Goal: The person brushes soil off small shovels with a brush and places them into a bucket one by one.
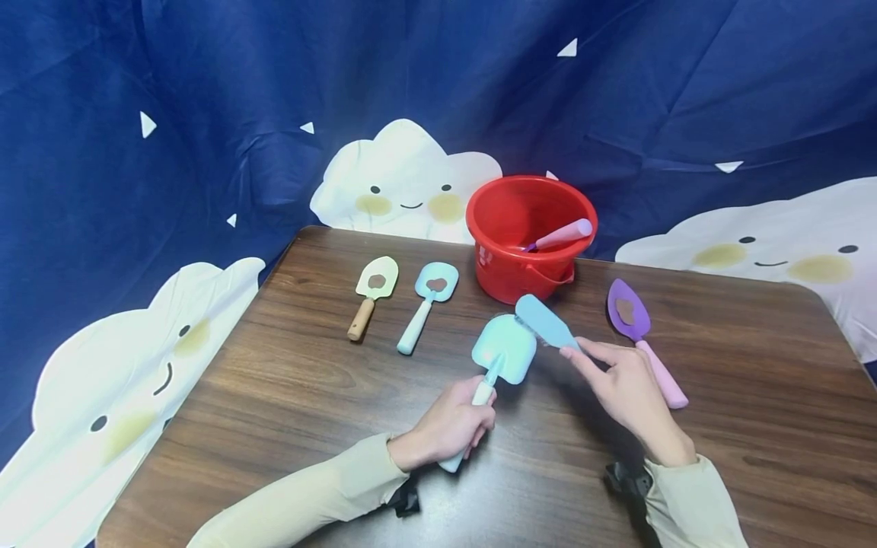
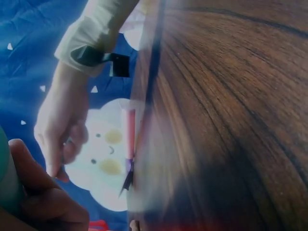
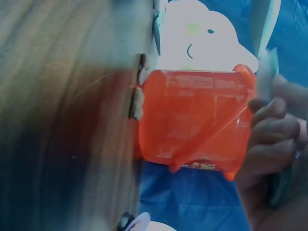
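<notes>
My left hand grips the pale handle of a light blue toy shovel, its blade held above the table. Between thumb and fingers, my right hand pinches a blue brush. The brush's bristles meet the upper right edge of the shovel's blade. In the right wrist view, curled fingers surround the brush's handle. Only a sliver of the held shovel shows in the left wrist view. Just right of the right hand lies a purple shovel with a pink handle and a brown patch on its blade.
A red bucket stands at the back, a pink-purple handle leaning inside it. To the left lie a green shovel with a wooden handle and a blue shovel, both with brown patches. Behind the wooden table hangs a blue cloth.
</notes>
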Tool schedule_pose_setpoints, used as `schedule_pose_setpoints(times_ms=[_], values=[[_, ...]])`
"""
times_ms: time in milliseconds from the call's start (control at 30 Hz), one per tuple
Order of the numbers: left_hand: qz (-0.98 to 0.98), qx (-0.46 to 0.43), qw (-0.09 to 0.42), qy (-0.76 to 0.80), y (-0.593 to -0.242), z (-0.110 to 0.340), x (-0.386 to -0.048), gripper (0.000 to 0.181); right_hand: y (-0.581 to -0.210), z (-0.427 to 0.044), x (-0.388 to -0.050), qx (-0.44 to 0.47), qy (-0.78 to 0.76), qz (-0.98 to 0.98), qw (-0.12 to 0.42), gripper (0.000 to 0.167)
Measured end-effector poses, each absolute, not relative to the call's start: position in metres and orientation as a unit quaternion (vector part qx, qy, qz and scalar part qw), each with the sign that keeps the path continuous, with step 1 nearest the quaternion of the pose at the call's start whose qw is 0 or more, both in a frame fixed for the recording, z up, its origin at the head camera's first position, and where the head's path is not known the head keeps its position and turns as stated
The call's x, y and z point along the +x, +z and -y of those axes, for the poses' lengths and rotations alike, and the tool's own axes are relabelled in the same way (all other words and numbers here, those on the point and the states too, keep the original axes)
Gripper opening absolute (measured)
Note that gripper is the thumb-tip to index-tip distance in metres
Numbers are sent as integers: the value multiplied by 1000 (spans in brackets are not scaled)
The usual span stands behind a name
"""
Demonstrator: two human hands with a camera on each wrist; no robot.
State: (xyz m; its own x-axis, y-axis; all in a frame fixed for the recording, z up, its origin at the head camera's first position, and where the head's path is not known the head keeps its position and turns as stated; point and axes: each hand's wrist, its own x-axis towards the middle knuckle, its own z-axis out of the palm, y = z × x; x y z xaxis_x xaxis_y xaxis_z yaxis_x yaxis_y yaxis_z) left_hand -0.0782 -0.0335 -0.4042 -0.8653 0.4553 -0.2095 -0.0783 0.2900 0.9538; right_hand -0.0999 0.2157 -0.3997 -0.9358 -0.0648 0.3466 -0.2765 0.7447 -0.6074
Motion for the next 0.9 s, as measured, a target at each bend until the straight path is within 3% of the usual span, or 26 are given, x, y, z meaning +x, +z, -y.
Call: schedule_pose_setpoints(times_ms=[233, 600, 900], values=[[-793, 131, 218, 553, -409, 33, -78, 11, -386, -210, -97, 92, 315, 934, 143, 44], [-839, 173, 164, 490, -414, 32, -82, 6, -376, -174, -78, 284, 273, 900, 184, 27], [-873, 206, 120, 425, -418, 34, -83, 9, -378, -174, -79, 278, 256, 899, 220, 28]])
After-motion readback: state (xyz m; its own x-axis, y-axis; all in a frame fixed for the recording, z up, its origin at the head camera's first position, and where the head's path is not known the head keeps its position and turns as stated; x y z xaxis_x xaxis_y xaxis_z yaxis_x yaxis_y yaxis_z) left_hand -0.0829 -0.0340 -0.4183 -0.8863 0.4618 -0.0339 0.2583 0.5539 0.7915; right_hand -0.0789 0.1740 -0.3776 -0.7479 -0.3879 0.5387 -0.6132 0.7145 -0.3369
